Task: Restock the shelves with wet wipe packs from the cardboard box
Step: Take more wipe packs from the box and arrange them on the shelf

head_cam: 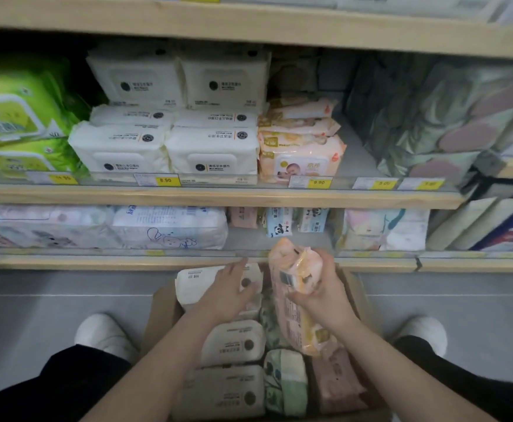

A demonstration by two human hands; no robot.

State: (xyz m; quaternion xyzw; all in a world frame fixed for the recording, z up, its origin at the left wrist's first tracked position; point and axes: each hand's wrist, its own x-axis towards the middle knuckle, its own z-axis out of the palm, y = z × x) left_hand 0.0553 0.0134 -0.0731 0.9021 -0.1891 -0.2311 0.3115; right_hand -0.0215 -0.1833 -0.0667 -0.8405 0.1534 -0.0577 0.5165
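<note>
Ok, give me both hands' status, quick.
Left hand: open, fingers flat on a white pack in the box.
Right hand: holding an orange pack.

My right hand [322, 287] wraps the pink pack [295, 269], so my palm covers part of its wrapper, and the print on its label is too small for me to read. My left hand [231, 287] lies over a white pack [194, 284], hiding most of its top. My forearms cover part of the cardboard box [161, 303], and the bottom edge cuts off its near side. The green packs [14, 117] run off the left edge. The soft bundles [450, 117] at right are blurred. The far-right price tags [429, 184] are unreadable.
</note>
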